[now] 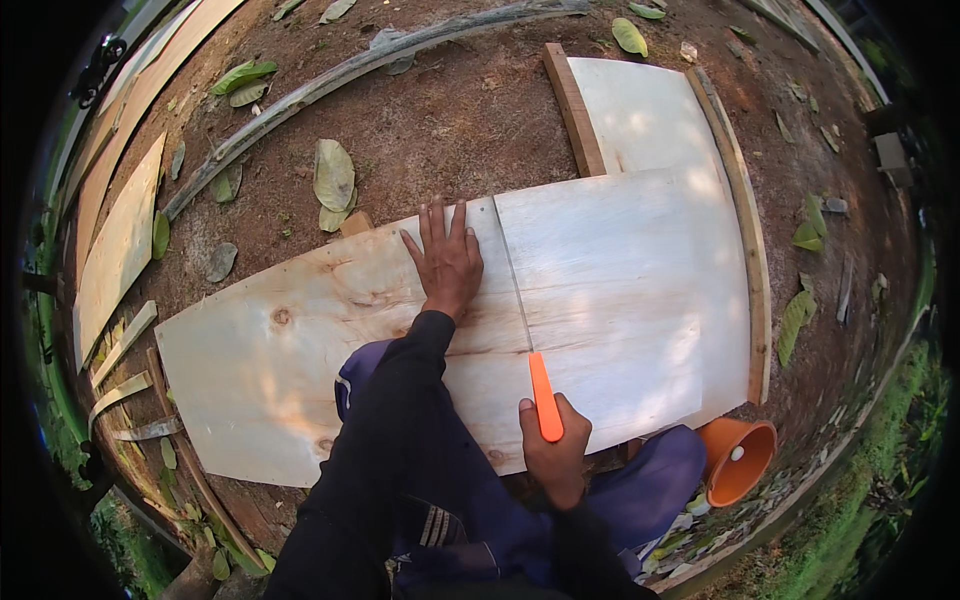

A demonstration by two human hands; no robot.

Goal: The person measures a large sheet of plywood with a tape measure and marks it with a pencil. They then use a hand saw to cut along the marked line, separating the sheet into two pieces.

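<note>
A pale plywood sheet (620, 270) lies across the middle, near my knees. My right hand (556, 450) is wrapped round the orange handle of a handsaw (543, 395). Its thin blade, seen edge-on, runs away from me across the sheet almost to the far edge. How deep the blade sits in the wood I cannot tell. Left of the blade, my left hand (450, 258) presses flat on the plywood close to its far edge, fingers spread, holding nothing.
Under the sheet's right part are another pale panel (640, 110) and two wooden battens, one brown (575, 110) and one lighter (742, 230). An orange bucket (738, 460) lies tipped by my right knee. A long pole (330, 90) and leaves (334, 175) lie on bare soil.
</note>
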